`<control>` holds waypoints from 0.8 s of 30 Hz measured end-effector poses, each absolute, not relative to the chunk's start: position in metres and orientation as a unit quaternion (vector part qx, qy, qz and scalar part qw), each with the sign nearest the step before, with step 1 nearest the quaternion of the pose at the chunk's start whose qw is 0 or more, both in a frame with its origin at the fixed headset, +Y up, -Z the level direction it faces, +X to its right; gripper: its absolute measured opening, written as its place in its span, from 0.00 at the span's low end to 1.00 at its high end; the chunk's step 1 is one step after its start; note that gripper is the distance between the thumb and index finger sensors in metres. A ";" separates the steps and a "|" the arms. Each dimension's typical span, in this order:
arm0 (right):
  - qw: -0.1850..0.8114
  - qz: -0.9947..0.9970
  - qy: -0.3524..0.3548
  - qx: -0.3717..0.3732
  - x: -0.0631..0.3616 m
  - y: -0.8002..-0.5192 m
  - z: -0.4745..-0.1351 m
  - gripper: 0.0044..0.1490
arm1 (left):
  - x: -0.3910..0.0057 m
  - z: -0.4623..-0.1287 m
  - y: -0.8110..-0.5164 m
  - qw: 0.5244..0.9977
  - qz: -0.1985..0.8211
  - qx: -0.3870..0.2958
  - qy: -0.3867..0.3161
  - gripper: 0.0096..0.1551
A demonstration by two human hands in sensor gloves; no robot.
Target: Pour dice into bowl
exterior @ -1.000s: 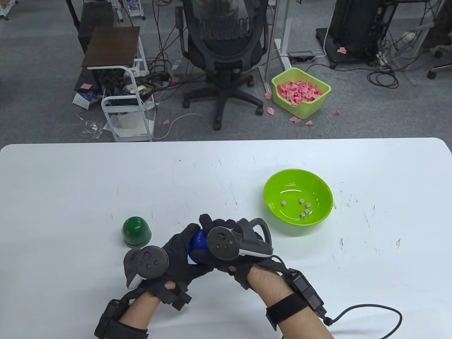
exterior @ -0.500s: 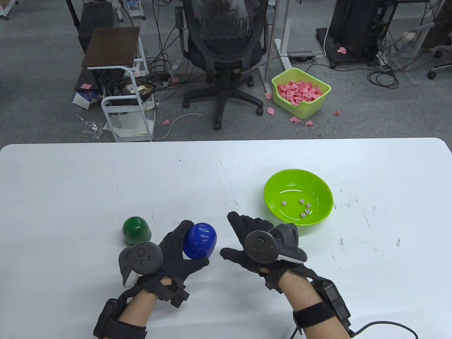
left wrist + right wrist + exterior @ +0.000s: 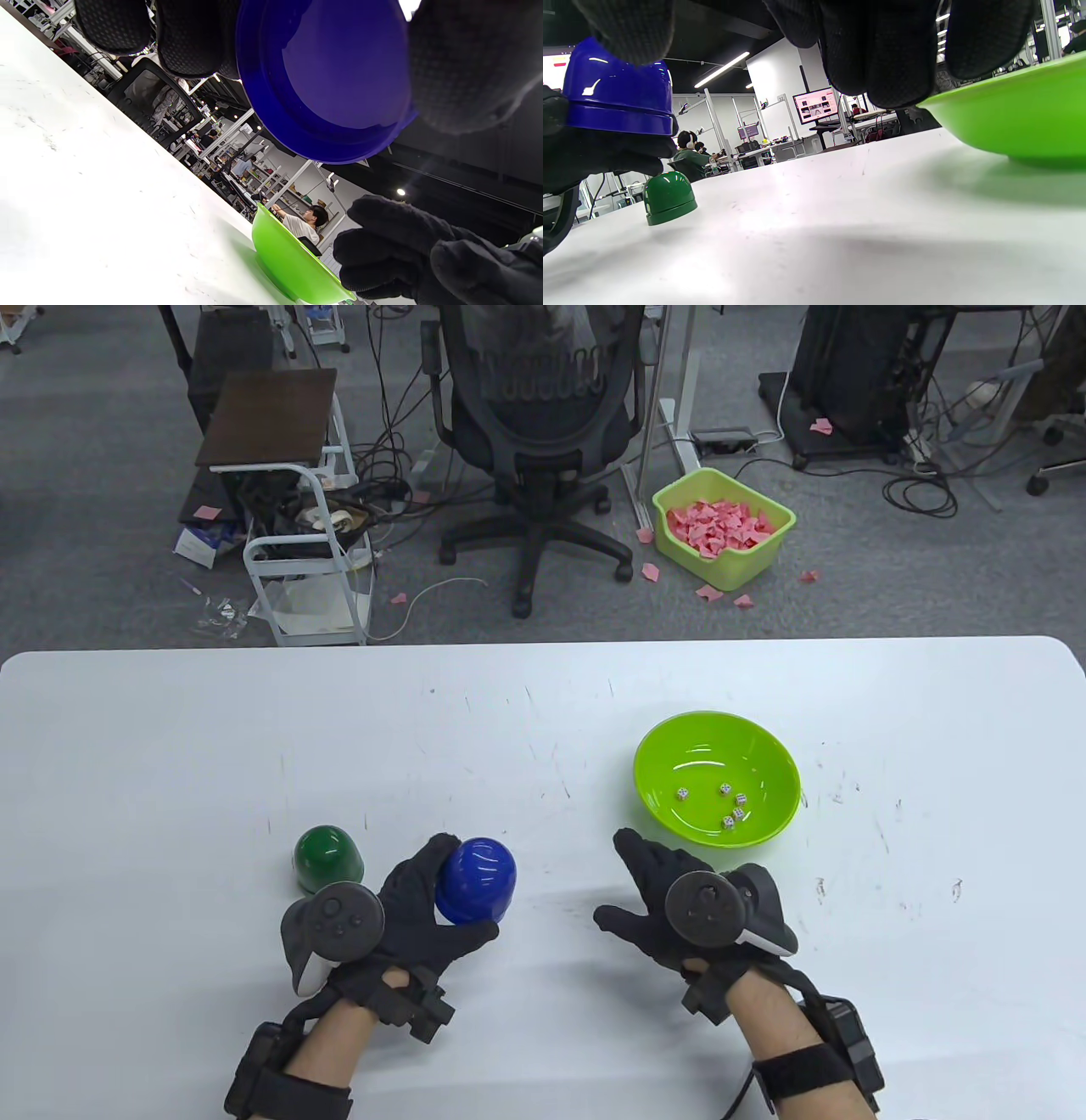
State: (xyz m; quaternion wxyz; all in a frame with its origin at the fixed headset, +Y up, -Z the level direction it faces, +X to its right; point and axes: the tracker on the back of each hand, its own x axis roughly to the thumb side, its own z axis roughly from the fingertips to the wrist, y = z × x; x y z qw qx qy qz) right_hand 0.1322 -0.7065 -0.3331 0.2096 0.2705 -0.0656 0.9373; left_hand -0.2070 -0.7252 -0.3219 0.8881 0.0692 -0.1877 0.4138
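Note:
My left hand (image 3: 424,908) grips a blue dome-shaped dice cup (image 3: 475,881), mouth down, held above the table near its front middle. In the left wrist view the blue cup's (image 3: 326,72) open mouth faces the camera and looks empty. My right hand (image 3: 653,899) is open and holds nothing, between the blue cup and the lime green bowl (image 3: 764,755). Several small white dice (image 3: 730,804) lie in the bowl. A green dice cup (image 3: 327,860) stands mouth down on the table left of my left hand; it also shows in the right wrist view (image 3: 668,198).
The white table (image 3: 543,712) runs back to its far edge. Beyond it on the floor stand an office chair (image 3: 534,432), a small cart (image 3: 288,509) and a green bin of pink paper pieces (image 3: 721,527).
My right hand let go of the blue cup and moved right toward the bowl. My left hand keeps the cup and has shifted slightly left.

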 end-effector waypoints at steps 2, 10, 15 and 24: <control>0.213 0.937 -0.056 0.272 0.135 -0.710 -0.332 0.59 | -0.206 -0.322 -0.726 0.891 0.407 0.068 -0.189 0.65; 0.239 0.933 -0.053 0.264 0.142 -0.713 -0.322 0.59 | -0.205 -0.323 -0.731 0.897 0.400 0.060 -0.179 0.65; 0.246 0.930 -0.072 0.263 0.144 -0.706 -0.319 0.59 | -0.205 -0.321 -0.724 0.892 0.408 0.065 -0.181 0.65; 0.259 0.929 -0.083 0.252 0.151 -0.700 -0.320 0.59 | -0.207 -0.324 -0.712 0.896 0.403 0.038 -0.185 0.65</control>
